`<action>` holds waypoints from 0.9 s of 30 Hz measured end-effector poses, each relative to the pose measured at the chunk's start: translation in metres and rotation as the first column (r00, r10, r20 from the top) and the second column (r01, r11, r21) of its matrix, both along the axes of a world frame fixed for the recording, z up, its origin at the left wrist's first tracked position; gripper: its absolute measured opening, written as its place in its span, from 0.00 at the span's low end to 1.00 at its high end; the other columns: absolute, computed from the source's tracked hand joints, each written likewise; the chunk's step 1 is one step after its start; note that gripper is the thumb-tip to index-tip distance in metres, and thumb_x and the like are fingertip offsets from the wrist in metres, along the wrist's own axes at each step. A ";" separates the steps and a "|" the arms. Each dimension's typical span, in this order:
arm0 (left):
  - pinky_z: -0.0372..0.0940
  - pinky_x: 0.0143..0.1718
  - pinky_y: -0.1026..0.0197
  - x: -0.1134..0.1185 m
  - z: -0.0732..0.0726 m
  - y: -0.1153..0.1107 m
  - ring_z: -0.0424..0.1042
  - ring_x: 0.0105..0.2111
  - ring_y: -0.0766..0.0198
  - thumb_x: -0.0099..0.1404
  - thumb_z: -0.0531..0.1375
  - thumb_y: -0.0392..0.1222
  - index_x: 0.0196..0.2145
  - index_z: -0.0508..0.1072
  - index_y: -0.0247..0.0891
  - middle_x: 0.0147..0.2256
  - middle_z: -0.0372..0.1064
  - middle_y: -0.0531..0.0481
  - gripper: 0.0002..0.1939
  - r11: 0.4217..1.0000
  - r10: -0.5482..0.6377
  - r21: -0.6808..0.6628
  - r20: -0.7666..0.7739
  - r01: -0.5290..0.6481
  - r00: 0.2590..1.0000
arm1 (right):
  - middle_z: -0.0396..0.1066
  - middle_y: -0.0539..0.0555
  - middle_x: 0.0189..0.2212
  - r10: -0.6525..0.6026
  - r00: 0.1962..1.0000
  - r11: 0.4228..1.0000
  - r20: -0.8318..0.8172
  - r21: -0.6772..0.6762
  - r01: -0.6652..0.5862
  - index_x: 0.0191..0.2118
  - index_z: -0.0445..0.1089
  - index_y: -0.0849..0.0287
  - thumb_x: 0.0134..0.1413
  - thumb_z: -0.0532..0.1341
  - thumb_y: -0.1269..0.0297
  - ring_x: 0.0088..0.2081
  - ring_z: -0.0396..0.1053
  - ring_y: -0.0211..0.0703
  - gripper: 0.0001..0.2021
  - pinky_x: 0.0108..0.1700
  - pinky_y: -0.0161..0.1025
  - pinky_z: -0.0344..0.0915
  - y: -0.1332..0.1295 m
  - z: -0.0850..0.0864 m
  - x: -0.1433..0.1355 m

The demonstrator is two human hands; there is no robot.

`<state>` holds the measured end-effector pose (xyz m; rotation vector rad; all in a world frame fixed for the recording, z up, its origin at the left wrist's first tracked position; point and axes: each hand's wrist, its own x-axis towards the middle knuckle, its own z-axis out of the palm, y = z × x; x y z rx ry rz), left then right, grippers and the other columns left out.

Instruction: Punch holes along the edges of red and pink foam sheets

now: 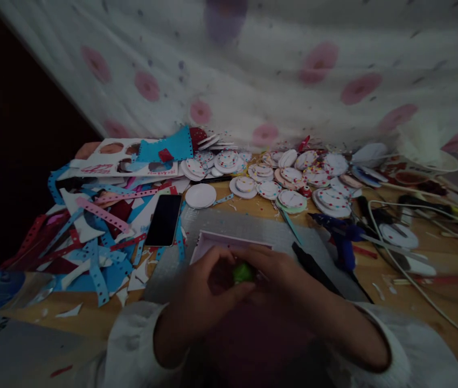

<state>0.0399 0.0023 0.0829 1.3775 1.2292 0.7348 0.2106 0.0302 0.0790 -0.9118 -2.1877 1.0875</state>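
Note:
My left hand (pixel 200 291) curves round a small bright green object (pixel 243 274), its thumb reaching toward it from below. From the other side my right hand (pixel 279 275) closes over the same object with its fingers bent. The object's kind is hard to make out in the dim light, and part of it is hidden by my fingers. Right behind my hands a shallow pale pink box or lid (pixel 213 242) lies on a grey cutting mat (pixel 229 221). Left of the mat's middle lies a black-screened phone (pixel 164 220).
Coloured paper scraps (pixel 99 242) heap up at the left, with a plastic bottle (pixel 6 288) in front. Several dotted paper discs (pixel 289 178) line the back. On the right are a blue glue gun (pixel 344 242), a black-handled tool (pixel 316 269) and a white cable (pixel 407 275).

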 end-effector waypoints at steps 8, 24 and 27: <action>0.66 0.35 0.64 -0.025 -0.011 0.020 0.70 0.33 0.66 0.60 0.63 0.48 0.43 0.71 0.38 0.38 0.70 0.49 0.16 0.971 0.083 -0.237 0.276 -0.016 0.958 | 0.74 0.54 0.39 -0.192 0.981 0.973 0.025 -0.128 0.194 0.59 0.60 0.54 0.55 0.59 0.68 0.36 0.71 0.40 0.24 0.38 0.36 0.68 -0.012 -0.020 0.013; 0.63 0.27 0.68 -0.036 -0.038 0.052 0.71 0.27 0.68 0.62 0.60 0.54 0.37 0.70 0.34 0.29 0.73 0.49 0.17 0.922 0.243 -0.387 0.563 -0.008 0.790 | 0.73 0.51 0.28 -0.194 0.979 0.962 0.070 -0.181 0.203 0.34 0.73 0.57 0.60 0.57 0.60 0.29 0.68 0.38 0.10 0.32 0.34 0.61 0.007 -0.029 0.017; 0.63 0.27 0.68 -0.037 -0.035 0.055 0.71 0.27 0.68 0.62 0.60 0.56 0.37 0.70 0.35 0.29 0.73 0.49 0.19 0.940 0.157 -0.335 0.578 0.057 0.800 | 0.65 0.47 0.21 -0.163 0.985 0.941 0.062 -0.290 0.174 0.28 0.71 0.59 0.61 0.55 0.53 0.24 0.60 0.34 0.17 0.25 0.32 0.54 0.014 -0.011 0.018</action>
